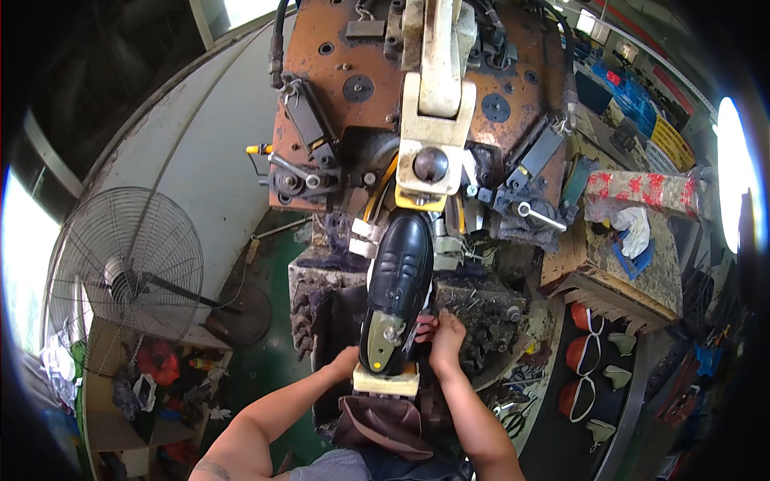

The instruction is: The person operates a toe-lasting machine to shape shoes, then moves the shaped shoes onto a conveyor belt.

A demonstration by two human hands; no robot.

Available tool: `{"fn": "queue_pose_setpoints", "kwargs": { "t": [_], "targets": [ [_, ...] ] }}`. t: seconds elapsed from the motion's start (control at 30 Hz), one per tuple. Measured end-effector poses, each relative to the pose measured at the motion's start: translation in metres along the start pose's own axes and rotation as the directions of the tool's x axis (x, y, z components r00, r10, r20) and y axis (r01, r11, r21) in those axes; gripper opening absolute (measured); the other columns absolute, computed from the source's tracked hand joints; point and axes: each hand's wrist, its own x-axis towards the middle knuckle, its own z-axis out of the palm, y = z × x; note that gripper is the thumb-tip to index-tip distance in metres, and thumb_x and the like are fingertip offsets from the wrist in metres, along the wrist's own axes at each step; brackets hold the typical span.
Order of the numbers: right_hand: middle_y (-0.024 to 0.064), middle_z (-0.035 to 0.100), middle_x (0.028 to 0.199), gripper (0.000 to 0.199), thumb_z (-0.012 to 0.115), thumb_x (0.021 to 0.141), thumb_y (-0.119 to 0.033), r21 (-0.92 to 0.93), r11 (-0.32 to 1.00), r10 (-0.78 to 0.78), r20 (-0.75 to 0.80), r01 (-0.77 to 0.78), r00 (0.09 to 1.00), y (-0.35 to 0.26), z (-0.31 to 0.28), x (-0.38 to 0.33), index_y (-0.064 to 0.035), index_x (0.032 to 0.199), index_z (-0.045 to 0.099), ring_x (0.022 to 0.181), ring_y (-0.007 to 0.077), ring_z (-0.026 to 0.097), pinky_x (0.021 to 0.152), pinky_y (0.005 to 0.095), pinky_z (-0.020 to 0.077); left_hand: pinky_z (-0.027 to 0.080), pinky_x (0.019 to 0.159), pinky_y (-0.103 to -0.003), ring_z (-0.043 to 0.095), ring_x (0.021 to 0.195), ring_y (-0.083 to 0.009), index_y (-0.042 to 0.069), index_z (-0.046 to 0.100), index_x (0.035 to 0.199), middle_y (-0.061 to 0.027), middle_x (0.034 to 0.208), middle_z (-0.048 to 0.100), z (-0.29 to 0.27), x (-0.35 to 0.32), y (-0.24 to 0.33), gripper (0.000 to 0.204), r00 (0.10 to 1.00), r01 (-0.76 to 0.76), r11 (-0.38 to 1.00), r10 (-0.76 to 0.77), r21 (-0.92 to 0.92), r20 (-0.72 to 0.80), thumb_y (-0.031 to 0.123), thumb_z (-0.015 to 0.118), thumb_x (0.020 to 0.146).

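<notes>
A black leather shoe upper [399,260] on an olive-green shoe last [382,338] lies toe away from me under the machine's pressing head [431,164]. Its heel end is over a cream pad [386,382]. My left hand [346,362] is against the left side of the heel, its fingers hidden behind the shoe. On the other side, my right hand [446,341] is closed beside the shoe, fingers curled toward the upper's edge. Whatever it pinches is too small to make out. White pads [366,238] of the machine flank the toe.
A brown, worn machine body [353,88] fills the far side. A wire-caged fan [124,276] stands at left near a shelf of odds and ends. To the right are a wooden box [618,264], scissors [517,417] and a rack with red-and-white shoe parts [579,357].
</notes>
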Motion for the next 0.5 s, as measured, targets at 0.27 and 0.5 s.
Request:
{"fn": "queue_pose_setpoints", "kwargs": {
  "t": [0.27, 0.5],
  "targets": [
    [0.0140, 0.068, 0.078, 0.034, 0.048, 0.102, -0.024, -0.099, 0.985, -0.123, 0.194, 0.144, 0.973, -0.031, -0.008, -0.034, -0.0011, 0.077, 0.053, 0.059, 0.0141, 0.060, 0.052, 0.0269, 0.0509, 0.054, 0.081, -0.038, 0.068, 0.094, -0.0309, 0.001, 0.058, 0.117, -0.0203, 0.100, 0.069, -0.036, -0.092, 0.069, 0.055, 0.969, 0.246, 0.930, -0.243, 0.275, -0.044, 0.022, 0.081, 0.072],
    [0.0131, 0.069, 0.081, 0.033, 0.050, 0.101, -0.021, -0.078, 0.961, -0.218, 0.377, 0.265, 0.900, -0.049, -0.024, -0.093, -0.0001, 0.077, 0.055, 0.064, 0.0113, 0.060, 0.058, 0.0250, 0.0517, 0.053, 0.072, -0.030, 0.066, 0.078, -0.0127, -0.001, 0.069, 0.101, -0.0097, 0.085, 0.071, -0.110, -0.105, 0.372, 0.043, 0.907, 0.320, 0.858, -0.155, 0.401, -0.391, 0.016, 0.085, 0.065]
  ]
}}
